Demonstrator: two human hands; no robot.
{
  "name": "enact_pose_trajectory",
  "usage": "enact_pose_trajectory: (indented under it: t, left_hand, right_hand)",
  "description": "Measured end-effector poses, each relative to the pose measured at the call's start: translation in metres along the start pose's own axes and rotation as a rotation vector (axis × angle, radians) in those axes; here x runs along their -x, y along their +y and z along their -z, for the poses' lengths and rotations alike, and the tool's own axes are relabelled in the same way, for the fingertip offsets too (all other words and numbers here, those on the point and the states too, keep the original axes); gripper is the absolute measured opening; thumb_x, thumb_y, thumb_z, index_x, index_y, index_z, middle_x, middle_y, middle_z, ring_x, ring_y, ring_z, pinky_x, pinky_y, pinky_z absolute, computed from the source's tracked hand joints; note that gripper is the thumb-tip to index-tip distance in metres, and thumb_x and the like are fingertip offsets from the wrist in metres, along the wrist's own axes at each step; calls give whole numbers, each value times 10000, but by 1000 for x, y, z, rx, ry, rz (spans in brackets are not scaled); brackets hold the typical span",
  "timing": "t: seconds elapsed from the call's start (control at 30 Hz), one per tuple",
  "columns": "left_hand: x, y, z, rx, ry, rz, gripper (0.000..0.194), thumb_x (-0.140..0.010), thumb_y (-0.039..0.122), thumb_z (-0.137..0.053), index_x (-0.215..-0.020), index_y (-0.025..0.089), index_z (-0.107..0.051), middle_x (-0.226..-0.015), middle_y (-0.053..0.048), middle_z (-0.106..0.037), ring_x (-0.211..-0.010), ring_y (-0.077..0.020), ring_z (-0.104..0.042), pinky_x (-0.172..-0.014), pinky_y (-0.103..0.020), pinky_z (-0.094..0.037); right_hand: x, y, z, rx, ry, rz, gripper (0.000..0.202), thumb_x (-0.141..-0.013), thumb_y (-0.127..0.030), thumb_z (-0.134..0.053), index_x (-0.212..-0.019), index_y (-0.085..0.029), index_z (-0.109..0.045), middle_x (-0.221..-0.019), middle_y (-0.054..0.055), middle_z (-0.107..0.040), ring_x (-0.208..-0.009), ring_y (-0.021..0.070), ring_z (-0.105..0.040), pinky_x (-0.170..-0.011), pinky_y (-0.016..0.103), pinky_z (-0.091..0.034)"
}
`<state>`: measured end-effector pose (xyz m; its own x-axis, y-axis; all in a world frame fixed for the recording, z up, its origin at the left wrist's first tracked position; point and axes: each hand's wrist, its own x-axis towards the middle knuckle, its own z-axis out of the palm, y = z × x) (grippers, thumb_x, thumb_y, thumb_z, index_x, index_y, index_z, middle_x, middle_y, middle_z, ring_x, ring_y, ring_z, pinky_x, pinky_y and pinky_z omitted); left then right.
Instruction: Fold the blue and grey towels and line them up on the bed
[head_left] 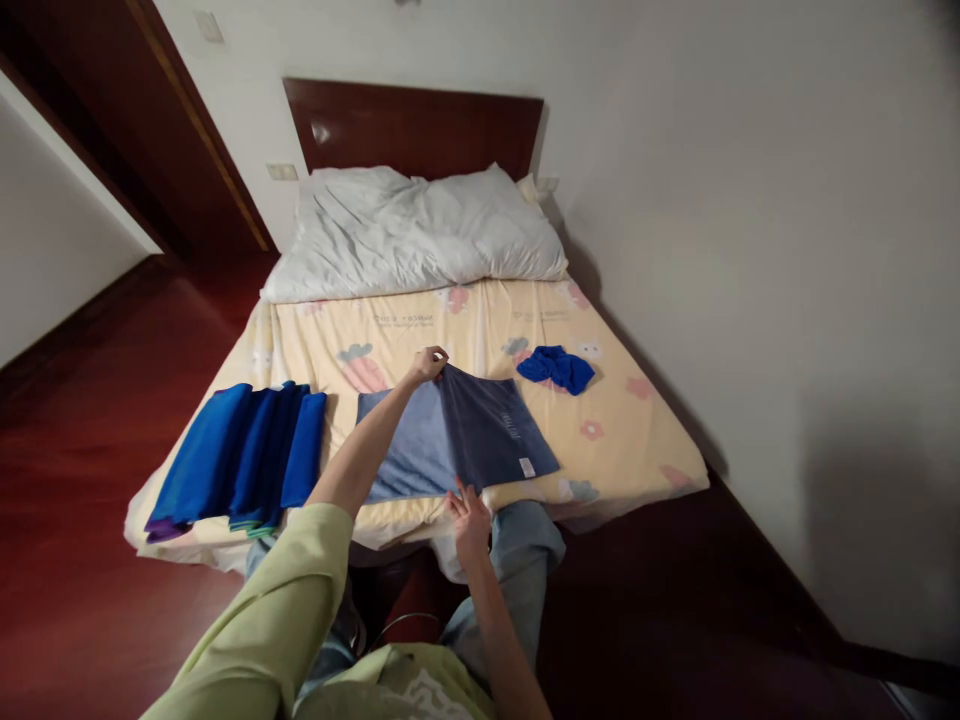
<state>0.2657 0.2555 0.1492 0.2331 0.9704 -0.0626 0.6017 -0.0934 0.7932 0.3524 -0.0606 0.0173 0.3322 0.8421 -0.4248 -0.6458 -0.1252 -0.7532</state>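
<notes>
A grey-blue towel (495, 430) lies spread on the bed in front of me, with a small white label near its right front corner. My left hand (431, 363) is closed in a pinch on the far edge, around the middle, lifting a ridge of cloth there. At the near edge, my right hand (470, 515) has its fingers closed on the same towel. The ridge runs between the two hands, and the cloth left of it shows a lighter side.
Several folded blue cloths (255, 440) lie at the left, with purple and green ends beneath. A crumpled blue cloth (556, 369) rests beyond the towel on the right. Behind are a pale quilt (420, 225) and a dark headboard (420, 130). The bed (622, 440) has a yellow patterned sheet.
</notes>
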Motion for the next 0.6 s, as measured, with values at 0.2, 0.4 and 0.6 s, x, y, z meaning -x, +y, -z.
enact_pose_trajectory:
  t: [0.2, 0.4, 0.6]
  left_hand:
    - [33, 25, 67, 104, 151, -117, 257, -825, 332, -639, -952, 133, -738, -718, -44, -701, -585, -140, -588, -586, -231, -452]
    - [65, 24, 121, 216, 260, -241, 335, -766, 453, -691, -838, 129, -739, -748, -80, -715, -692, -176, -611, -605, -246, -440]
    - [97, 20, 163, 289, 318, -353, 484, -718, 588, -730, -866, 129, -768, -899, -118, -764, -849, -235, -672, -761, -300, -513]
  right_hand:
    - [5, -72, -6, 189, -91, 235, 305, -809, -565, -701, -906, -279, -740, -1195, 63, -754, -948, 276, -764, -784, 405, -606]
    - [-9, -149, -23, 251, -167, 349, 441, -722, -579, -803, -829, -168, -687, -1016, 166, -780, -746, 225, -749, -664, 314, -576]
    - [-29, -218, -50, 524, -129, 608, 515, -685, -662, -784, -621, -187, -595, -581, -4, -618, -486, 102, -508, -487, 225, -403]
